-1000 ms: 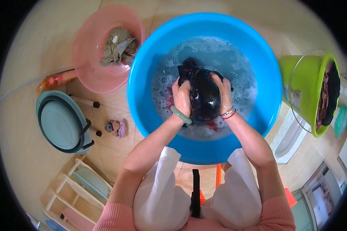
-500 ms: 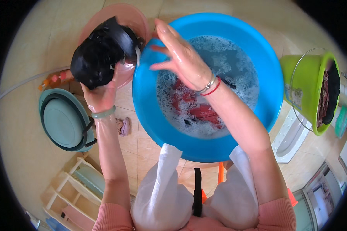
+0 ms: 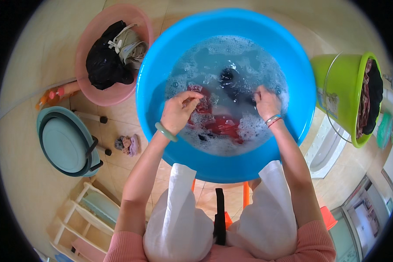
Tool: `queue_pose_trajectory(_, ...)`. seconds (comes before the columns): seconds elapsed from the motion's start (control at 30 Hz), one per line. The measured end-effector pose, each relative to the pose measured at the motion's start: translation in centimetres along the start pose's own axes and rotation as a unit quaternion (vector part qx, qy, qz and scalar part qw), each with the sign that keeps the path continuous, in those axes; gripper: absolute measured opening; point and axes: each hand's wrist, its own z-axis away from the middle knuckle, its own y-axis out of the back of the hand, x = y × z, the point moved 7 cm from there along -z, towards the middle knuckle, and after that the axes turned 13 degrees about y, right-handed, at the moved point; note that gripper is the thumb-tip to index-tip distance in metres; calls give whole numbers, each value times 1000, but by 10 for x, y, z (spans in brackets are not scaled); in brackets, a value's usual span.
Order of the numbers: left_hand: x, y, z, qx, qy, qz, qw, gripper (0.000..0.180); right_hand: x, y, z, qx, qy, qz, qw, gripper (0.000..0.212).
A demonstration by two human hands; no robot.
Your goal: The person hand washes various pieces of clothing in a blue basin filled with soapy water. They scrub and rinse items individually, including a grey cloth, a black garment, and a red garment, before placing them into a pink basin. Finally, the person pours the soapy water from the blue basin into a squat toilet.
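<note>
A large blue basin (image 3: pixel 146 74) of soapy water stands before me, with red cloth (image 3: pixel 222 126) and a dark wet cloth (image 3: pixel 233 87) partly under the suds. My left hand (image 3: pixel 178 112), a green bangle on its wrist, is over the basin's left side with thumb and fingers brought together beside the red cloth; whether anything is pinched there I cannot make out. At the water's right side my right hand (image 3: pixel 267 104) is closed at the edge of the dark cloth. Black clothing (image 3: pixel 107 65) and a beige cloth with a white drawstring (image 3: pixel 133 46) lie in the pink basin (image 3: pixel 85 48).
To the right, a green bucket (image 3: pixel 336 87) with a wire handle leans over, holding dark and patterned clothes. Folding grey-green basins (image 3: pixel 63 142) stand at left, near small scrunchies (image 3: pixel 129 144) on the tiled floor. A wooden rack (image 3: pixel 81 218) is at lower left.
The black clothing has left my left hand and now lies in the pink basin. Both hands have moved: left across to the blue basin, right lower and rightward to the dark cloth.
</note>
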Motion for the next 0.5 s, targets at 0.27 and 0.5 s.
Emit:
queue_pose_trajectory(0.27,-1,-3,-17,165,-95,-242,951,37,-74,-14,64,-189,140,-68,970,58)
queue_pose_trajectory(0.5,-42,-16,-35,85,-25,-286,954,32,-58,-61,47,-156,23,-300,941,54)
